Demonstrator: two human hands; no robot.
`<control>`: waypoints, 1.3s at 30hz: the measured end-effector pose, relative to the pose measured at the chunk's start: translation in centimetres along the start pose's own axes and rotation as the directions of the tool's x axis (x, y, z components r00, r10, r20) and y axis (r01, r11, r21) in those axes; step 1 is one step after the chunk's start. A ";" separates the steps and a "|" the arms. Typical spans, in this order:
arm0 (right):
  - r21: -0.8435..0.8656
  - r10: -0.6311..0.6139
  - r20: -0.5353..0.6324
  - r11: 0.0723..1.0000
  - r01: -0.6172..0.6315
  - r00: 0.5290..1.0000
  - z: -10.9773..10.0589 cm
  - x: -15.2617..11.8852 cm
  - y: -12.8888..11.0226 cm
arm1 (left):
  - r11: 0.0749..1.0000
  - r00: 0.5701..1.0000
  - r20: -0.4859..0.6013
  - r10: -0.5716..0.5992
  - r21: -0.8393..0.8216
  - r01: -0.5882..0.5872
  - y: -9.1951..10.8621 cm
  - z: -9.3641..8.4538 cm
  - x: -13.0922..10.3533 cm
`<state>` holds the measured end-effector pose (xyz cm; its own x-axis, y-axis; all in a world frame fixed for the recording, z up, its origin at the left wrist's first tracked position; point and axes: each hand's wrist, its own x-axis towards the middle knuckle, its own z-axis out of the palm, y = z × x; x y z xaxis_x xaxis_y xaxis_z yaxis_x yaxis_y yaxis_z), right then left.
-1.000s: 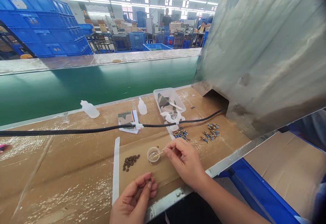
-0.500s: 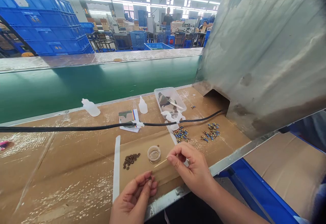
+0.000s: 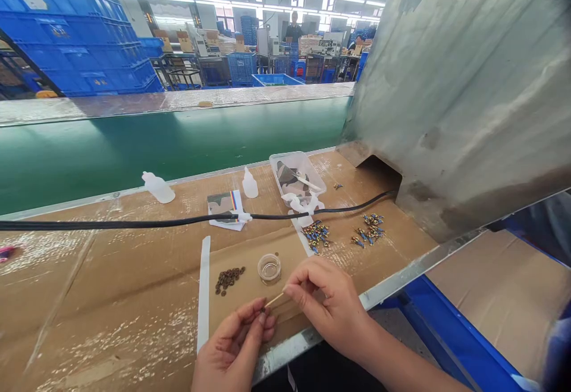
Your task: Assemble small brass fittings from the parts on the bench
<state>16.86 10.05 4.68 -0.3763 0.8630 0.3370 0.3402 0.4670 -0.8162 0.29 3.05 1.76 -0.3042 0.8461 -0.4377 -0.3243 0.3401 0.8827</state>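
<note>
My right hand (image 3: 328, 300) pinches a thin wooden stick (image 3: 275, 300), whose tip meets the fingertips of my left hand (image 3: 243, 338). Between its thumb and forefinger my left hand holds a small brown disc (image 3: 263, 309), mostly covered by the fingers. Just beyond the hands stands a small clear round cup (image 3: 269, 268). A pile of brown discs (image 3: 228, 280) lies left of the cup on brown paper edged with white tape (image 3: 204, 297). One more disc (image 3: 276, 254) rests behind the cup.
Blue-and-yellow small parts (image 3: 316, 235) lie in heaps at the right. A clear tray (image 3: 298, 178) holds camouflage cloth. Two white bottles stand or lie farther back, one tipped over (image 3: 159, 188), one upright (image 3: 250, 183). A black cable (image 3: 111, 224) crosses the bench; a metal housing (image 3: 464, 100) rises right.
My right hand has moved left and slightly down, bringing the stick's tip from beside the cup to my left fingertips. My left hand has stayed nearly still.
</note>
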 end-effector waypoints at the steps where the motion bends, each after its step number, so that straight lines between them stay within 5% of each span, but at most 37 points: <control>1: -0.007 -0.008 0.007 1.000 0.008 1.000 0.0 0.0 -0.1 | 1.000 1.000 0.001 0.000 0.003 0.000 -0.1 0.0 0.0; 39: -0.090 -0.059 0.086 0.994 0.067 0.995 0.2 -0.2 -0.4 | 1.000 0.999 0.034 0.019 0.001 -0.019 -0.4 0.0 0.1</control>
<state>16.61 9.63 4.78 -0.4684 0.8142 0.3430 0.3904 0.5390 -0.7463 0.34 3.02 1.37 -0.2800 0.8659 -0.4145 -0.3172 0.3240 0.8913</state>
